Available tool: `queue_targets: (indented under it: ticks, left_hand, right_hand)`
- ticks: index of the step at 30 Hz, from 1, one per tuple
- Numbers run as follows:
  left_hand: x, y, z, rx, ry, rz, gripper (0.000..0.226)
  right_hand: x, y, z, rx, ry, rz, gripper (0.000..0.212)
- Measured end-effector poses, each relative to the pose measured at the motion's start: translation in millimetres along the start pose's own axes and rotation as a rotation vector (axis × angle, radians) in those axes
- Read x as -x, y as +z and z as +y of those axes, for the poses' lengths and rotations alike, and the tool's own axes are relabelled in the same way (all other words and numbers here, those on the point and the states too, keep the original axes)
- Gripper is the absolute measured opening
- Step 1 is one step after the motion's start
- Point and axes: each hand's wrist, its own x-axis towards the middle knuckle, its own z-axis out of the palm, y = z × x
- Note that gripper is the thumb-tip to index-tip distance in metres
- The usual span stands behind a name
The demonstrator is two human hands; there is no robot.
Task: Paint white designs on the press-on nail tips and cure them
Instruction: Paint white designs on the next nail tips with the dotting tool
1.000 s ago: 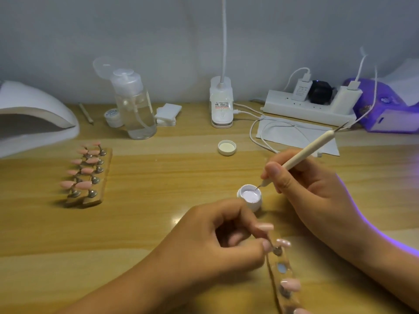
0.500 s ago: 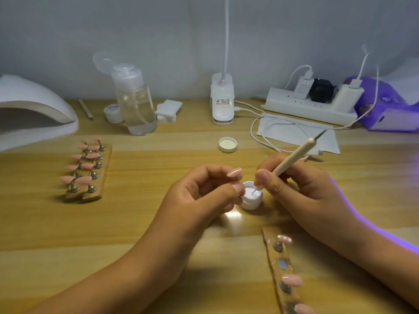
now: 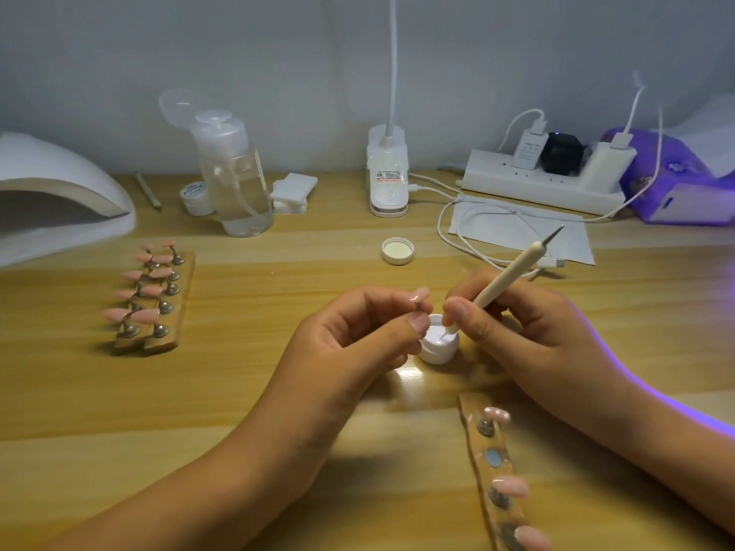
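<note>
The left hand (image 3: 358, 344) pinches a nail tip (image 3: 421, 293), the right hand (image 3: 517, 324) grips the dotting pen (image 3: 513, 274) dipped in the white gel pot (image 3: 439, 347); better to pick up only little gel.

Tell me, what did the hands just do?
The left hand carried its pinched nail tip away from the near holder strip, up beside the white paint pot. The right hand kept gripping the dotting tool, dipped in the pot. The far rack stayed put.

One head-worn wide-angle camera looks forward and down, close over a wooden desk (image 3: 119, 411). A grey wall (image 3: 278, 53) fills the frame's top.
</note>
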Motion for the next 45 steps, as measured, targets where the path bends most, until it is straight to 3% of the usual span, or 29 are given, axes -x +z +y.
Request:
queue_targets:
  ticks: [8,11,13,18,24,29,34,45]
  left_hand:
    - [1.2,0.2,0.5,-0.04,0.016,-0.036,0.014]
    - [2.4,3.2,1.2,-0.052,0.024,-0.069,0.013]
    - [4.1,5.4,1.4,-0.063,0.024,-0.095,0.01]
    - [6.6,7.3,1.0,-0.118,0.015,-0.144,0.008]
    - [6.2,6.2,-1.1,-0.16,0.014,-0.166,0.004]
    - [5.4,5.9,-2.5,-0.163,0.007,-0.176,0.003]
    - [5.5,6.3,-2.4,-0.147,0.011,-0.186,0.002]
    - [5.5,5.2,-2.9,-0.168,0.037,-0.197,0.006]
  right_hand:
    - [1.5,-1.1,-5.4,-0.223,-0.115,0.184,0.018]
    - [1.9,-2.1,-8.9,-0.305,-0.11,0.258,0.009]
    - [3.1,-3.0,-10.3,-0.356,-0.071,0.299,0.015]
    - [4.1,-6.1,-14.0,-0.567,0.023,0.243,0.027]
    - [3.0,-4.7,-17.0,-0.777,0.09,0.153,0.021]
    - [3.9,-5.6,-19.1,-0.782,0.107,0.092,0.013]
    - [3.3,-3.7,-19.0,-0.788,0.099,0.077,0.027]
    - [4.1,-4.6,-14.1,-0.685,0.077,0.033,0.02]
